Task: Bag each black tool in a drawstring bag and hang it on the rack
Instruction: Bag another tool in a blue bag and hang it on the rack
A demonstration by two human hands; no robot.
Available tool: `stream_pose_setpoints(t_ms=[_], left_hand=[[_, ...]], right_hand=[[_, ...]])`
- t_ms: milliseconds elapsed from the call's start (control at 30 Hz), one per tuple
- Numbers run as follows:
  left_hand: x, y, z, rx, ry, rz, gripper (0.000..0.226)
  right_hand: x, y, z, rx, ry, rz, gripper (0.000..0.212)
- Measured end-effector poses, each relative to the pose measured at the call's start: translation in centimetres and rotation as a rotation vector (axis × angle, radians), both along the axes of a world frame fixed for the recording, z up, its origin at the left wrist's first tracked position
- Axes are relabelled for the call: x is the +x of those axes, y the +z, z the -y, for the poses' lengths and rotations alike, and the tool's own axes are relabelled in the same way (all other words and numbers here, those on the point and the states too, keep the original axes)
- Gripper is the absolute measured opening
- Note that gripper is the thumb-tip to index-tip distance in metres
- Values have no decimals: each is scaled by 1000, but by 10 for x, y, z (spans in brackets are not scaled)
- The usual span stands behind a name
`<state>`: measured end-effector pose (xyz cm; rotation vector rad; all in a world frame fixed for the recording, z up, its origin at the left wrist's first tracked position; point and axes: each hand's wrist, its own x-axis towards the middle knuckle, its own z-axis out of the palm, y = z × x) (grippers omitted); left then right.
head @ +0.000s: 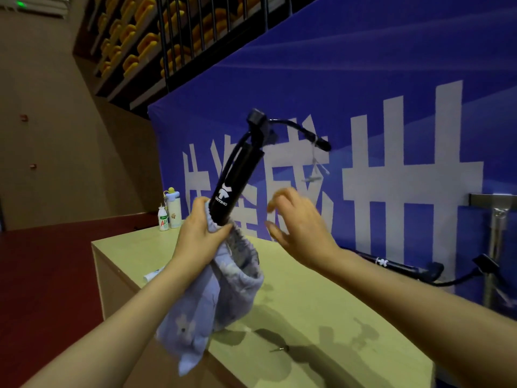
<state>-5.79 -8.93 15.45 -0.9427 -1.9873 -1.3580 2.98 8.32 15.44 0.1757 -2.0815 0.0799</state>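
Observation:
A black pump-like tool (239, 177) with a hose and white lettering stands tilted, its lower end inside a pale blue drawstring bag (221, 292). My left hand (201, 233) grips the bag's gathered mouth around the tool's shaft. My right hand (296, 228) hovers just right of it, fingers spread, holding nothing. A second black tool (402, 268) lies at the table's back right edge, its hose trailing right. The metal rack (496, 247) stands at the far right against the blue banner.
The pale wooden table (321, 303) carries a small metal needle (279, 349) near the front, two bottles (169, 211) at the far left corner and a white tube (152, 275) on the left edge. A blue banner (363, 93) backs the table. Red floor lies to the left.

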Motion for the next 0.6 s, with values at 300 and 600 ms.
stream_pose_setpoints(t_ms=[300, 600], left_hand=[[32, 33, 13, 47, -91, -80, 39], [110, 70, -26, 189, -366, 22, 23]], right_hand=[[5, 9, 33, -655, 381, 352, 19], [92, 76, 32, -1134, 768, -32, 26]])
